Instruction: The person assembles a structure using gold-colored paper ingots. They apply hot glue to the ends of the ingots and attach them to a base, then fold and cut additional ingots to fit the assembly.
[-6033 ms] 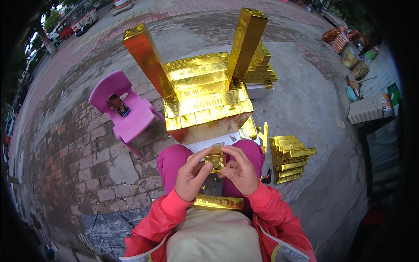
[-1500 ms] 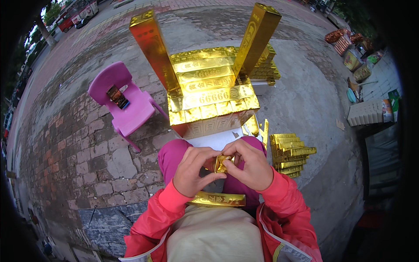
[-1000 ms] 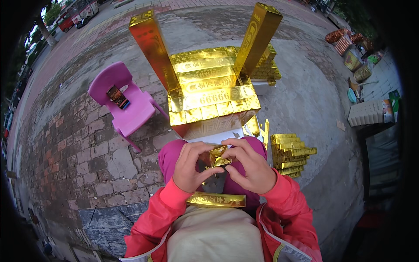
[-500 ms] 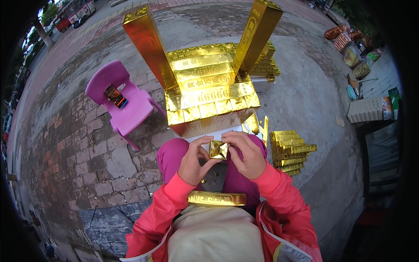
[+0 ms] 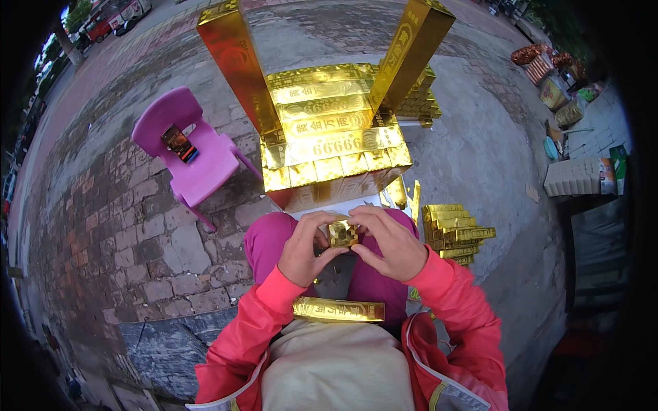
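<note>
Over my lap, my left hand (image 5: 301, 248) and my right hand (image 5: 389, 241) hold a small gold foil box (image 5: 342, 233) between them. Its squarish end faces up. The left fingers and thumb grip one side of it, while the right fingertips press on the far right edge. Most of the box's length is hidden below its end. A flat gold printed carton (image 5: 339, 309) lies across my lap, close to my waist. Just beyond my knees stands a stack of shiny gold boxes (image 5: 336, 159).
Two tall gold boxes, one at left (image 5: 240, 72) and one at right (image 5: 410, 58), rise from the stack. Flat gold cartons (image 5: 458, 231) are piled to my right. A pink chair (image 5: 212, 168) with a phone (image 5: 179, 144) on it stands left. Bags (image 5: 554, 90) lie far right.
The box has tilted slightly between my hands, and its end, which showed folded flaps, now looks flatter. My right fingers have shifted over its edge. The view has moved a little.
</note>
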### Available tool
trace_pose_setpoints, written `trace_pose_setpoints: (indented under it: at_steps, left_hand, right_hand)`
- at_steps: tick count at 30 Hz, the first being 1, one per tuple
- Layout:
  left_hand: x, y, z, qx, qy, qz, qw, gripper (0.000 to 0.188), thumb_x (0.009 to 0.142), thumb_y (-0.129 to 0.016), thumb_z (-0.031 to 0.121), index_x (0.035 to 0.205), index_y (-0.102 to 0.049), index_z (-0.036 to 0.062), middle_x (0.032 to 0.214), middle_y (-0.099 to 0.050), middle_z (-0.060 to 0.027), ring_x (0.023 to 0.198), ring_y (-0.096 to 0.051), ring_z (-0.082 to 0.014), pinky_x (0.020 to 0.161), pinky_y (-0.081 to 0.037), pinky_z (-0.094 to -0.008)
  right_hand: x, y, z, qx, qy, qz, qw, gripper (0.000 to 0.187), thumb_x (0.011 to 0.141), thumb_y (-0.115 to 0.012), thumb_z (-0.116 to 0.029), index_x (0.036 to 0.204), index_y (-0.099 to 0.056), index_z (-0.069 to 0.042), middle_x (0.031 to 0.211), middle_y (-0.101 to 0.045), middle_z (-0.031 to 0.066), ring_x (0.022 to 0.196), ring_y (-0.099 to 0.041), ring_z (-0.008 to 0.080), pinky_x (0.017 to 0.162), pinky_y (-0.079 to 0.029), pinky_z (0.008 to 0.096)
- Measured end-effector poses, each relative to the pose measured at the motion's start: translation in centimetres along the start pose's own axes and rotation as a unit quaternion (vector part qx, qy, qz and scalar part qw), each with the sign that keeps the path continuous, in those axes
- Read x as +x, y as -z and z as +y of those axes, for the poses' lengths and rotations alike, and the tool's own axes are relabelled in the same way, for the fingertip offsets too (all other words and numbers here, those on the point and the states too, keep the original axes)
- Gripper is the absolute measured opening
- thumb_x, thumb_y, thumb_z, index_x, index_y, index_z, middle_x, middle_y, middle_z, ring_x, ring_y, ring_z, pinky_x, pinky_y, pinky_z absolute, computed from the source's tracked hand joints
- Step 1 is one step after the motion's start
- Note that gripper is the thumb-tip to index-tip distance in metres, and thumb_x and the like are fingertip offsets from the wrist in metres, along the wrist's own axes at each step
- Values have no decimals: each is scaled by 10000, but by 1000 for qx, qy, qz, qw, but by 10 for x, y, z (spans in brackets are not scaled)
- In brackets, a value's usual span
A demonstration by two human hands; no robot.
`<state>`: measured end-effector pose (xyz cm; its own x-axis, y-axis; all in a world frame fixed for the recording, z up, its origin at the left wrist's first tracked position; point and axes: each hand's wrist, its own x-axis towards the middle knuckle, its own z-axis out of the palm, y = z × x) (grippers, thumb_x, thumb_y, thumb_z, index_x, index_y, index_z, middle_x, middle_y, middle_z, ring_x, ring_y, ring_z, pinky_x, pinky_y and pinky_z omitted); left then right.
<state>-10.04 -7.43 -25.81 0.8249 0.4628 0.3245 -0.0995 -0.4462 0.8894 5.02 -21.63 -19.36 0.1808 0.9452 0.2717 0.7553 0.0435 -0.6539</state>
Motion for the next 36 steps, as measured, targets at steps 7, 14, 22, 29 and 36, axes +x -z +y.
trace_pose_setpoints:
  at_steps: [7,14,22,29,36]
  left_hand:
    - [-4,2,4,-120,61,-12,991,503,832,-754,1,1271,-507,7,1243,-549,-91,792,-565,-86,703,-514,-225]
    - [-4,2,9,-172,122,13,977,415,914,-680,32,1301,-532,4,1038,-598,-61,746,-576,-55,681,-516,-219]
    - [-5,-2,12,-197,159,47,966,375,935,-653,32,1298,-560,10,821,-617,-26,704,-576,-38,643,-493,-189]
    - [-5,-1,6,-225,165,36,960,373,937,-647,31,1298,-554,3,896,-654,-41,713,-584,-36,651,-498,-187]
    - [8,19,40,-223,227,49,947,421,967,-555,1,1372,-442,-3,1315,-570,-138,794,-573,-45,758,-532,-233]
  right_hand:
    - [-10,-21,5,156,-84,54,983,517,851,-691,24,1326,-489,-12,1280,-513,161,920,-624,206,795,-544,306]
    - [-9,-33,6,147,-72,111,980,497,849,-684,53,1321,-542,-10,1213,-555,149,826,-613,159,742,-536,275]
    - [-8,-33,4,144,-69,119,980,471,855,-687,30,1308,-570,-19,1221,-580,141,807,-618,160,733,-532,276]
    - [-12,-33,9,157,-73,99,980,512,850,-703,17,1335,-547,-30,1259,-561,139,827,-620,159,753,-534,279]
    - [-14,-32,12,168,-80,68,980,590,828,-728,22,1367,-495,-42,1260,-542,124,866,-623,157,777,-536,282]
